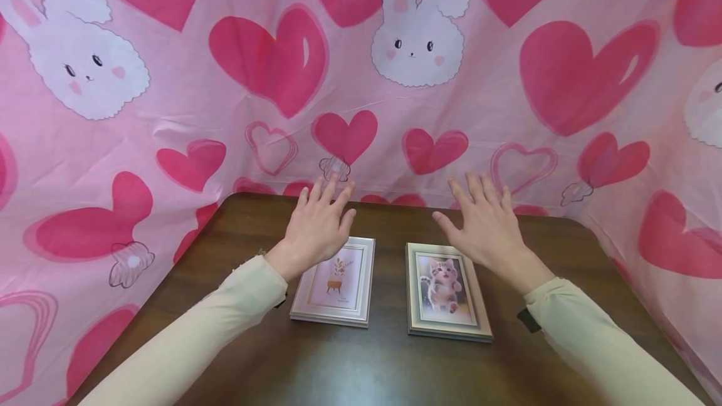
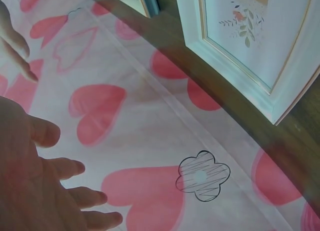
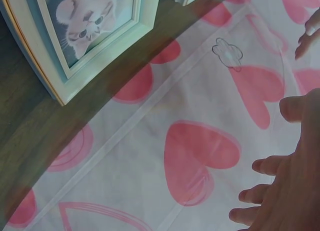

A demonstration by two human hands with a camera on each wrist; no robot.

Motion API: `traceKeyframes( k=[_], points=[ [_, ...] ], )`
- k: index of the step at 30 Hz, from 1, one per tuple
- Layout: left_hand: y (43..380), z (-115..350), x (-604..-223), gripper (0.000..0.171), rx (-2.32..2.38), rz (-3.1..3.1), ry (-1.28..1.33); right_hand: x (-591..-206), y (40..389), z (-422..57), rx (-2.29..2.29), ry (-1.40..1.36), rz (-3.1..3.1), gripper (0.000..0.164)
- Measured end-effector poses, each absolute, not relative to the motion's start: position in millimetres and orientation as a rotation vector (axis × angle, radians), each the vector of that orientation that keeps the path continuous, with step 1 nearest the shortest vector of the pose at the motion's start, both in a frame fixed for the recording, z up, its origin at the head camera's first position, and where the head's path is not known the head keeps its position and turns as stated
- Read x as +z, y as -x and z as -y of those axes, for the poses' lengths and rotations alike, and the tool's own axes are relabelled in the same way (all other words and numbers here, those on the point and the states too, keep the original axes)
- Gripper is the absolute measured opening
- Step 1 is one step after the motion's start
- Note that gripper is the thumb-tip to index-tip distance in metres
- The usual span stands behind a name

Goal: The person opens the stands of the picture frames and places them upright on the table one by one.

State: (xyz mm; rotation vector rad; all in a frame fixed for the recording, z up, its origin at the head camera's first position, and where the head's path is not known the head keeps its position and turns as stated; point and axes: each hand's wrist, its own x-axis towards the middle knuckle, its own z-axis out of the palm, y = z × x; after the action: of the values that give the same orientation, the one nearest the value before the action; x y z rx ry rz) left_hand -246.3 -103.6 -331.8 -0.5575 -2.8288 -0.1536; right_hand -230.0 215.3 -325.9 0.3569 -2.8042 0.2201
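Note:
Two picture frames lie flat on a dark wooden table. The left picture frame (image 1: 333, 315), white with a potted-plant print, is partly covered by my left hand (image 1: 318, 224) in the head view. A cream-coloured picture frame (image 1: 414, 293) with a kitten photo lies to its right, its upper right corner behind my right hand (image 1: 487, 230). Both hands are held up over the far ends of the frames, fingers spread and straight, gripping nothing. The left wrist view shows the plant picture frame (image 2: 197, 31) apart from the left fingers; the kitten picture frame (image 3: 110, 46) is likewise apart from the right fingers.
The brown table (image 1: 389, 368) has rounded far corners. Pink cloth (image 1: 361, 93) printed with hearts and rabbits hangs behind it and along both sides. Pale long sleeves cover both forearms, and a dark band (image 1: 529, 320) shows at the right cuff.

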Motion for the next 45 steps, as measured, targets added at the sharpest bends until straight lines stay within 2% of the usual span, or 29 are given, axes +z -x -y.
traceKeyframes(
  k=[45],
  points=[
    [234.8,86.0,-348.4,0.061,-0.177,2.850,0.666,-348.5,213.1,-217.1,0.181,-0.406,2.802,0.084]
  ],
)
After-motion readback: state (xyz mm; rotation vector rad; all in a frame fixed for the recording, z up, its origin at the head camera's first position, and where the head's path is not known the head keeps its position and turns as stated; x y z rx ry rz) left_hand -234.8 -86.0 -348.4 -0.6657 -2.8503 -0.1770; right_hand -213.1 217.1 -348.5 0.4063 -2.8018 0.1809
